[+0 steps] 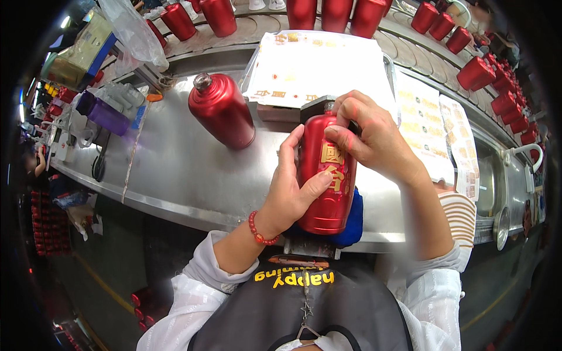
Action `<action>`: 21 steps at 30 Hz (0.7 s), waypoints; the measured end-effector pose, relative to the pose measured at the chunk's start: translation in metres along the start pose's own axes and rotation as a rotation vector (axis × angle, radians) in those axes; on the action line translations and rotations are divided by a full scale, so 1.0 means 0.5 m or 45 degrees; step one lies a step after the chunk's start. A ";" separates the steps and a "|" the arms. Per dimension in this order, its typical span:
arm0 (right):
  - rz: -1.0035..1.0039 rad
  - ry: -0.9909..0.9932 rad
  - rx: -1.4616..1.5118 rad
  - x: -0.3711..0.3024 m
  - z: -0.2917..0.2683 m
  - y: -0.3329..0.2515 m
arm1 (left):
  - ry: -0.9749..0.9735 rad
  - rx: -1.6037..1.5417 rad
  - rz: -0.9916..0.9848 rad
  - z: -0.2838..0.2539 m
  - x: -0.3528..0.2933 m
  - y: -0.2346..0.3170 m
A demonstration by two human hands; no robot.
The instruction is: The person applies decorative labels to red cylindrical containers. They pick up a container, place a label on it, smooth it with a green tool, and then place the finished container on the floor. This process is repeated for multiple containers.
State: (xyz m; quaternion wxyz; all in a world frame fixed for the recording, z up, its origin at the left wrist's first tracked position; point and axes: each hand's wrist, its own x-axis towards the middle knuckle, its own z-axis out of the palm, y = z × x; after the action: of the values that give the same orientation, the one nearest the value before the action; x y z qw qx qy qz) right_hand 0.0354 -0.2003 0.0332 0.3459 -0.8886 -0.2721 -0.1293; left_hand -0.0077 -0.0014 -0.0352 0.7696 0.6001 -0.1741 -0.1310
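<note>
A glossy red bottle [325, 214] with raised gold characters down its front lies tilted in front of me, its neck pointing away. My left hand [287, 196] is wrapped round its left side, the thumb on the gold characters. At the bottle's shoulder, my right hand [370, 131] is closed, thumb and curled fingers pressed together against the surface above the characters. Anything thin between those fingertips is hidden. Blue cloth [353, 219] shows under the bottle's lower right side. To the left, a second red bottle [221, 111] without visible characters stands on the metal table [170, 181].
White sheets with gold stickers [319, 67] lie beyond the bottle; more sticker sheets [424, 120] lie to the right. A purple drinking bottle [108, 114] stands at left. Red bottles [336, 13] line the conveyor [257, 24] behind. A clear plastic bag [133, 35] hangs far left.
</note>
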 end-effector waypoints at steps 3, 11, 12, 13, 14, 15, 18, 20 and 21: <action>0.021 0.016 0.023 0.001 0.002 0.000 | 0.006 0.008 -0.011 0.000 0.001 0.003; 0.194 0.222 0.060 -0.005 0.008 0.011 | 0.026 -0.050 -0.029 0.004 0.000 0.005; 0.264 0.232 0.081 -0.008 0.006 0.007 | 0.039 -0.091 -0.019 0.001 0.005 0.008; 0.334 0.243 0.102 -0.013 0.000 0.002 | 0.051 -0.131 -0.010 -0.004 0.014 0.014; 0.404 0.252 0.124 -0.021 -0.003 -0.002 | 0.063 -0.172 0.000 -0.009 0.025 0.018; 0.440 0.239 0.145 -0.032 -0.005 -0.002 | 0.154 -0.135 0.081 -0.008 0.039 0.011; 0.484 0.280 0.206 -0.056 0.004 -0.011 | 0.051 -0.061 -0.002 -0.029 0.085 0.023; 0.455 0.299 0.226 -0.061 0.018 -0.005 | 0.041 0.028 0.000 -0.029 0.106 0.022; 0.437 0.296 0.216 -0.060 0.024 -0.003 | 0.022 0.055 -0.038 -0.030 0.112 0.025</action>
State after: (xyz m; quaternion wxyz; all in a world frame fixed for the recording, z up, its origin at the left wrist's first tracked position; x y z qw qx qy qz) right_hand 0.0106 -0.2032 0.0129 0.4652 -0.8688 -0.0850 -0.1467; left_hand 0.0494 -0.0084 -0.0201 0.7559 0.6202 -0.1614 -0.1337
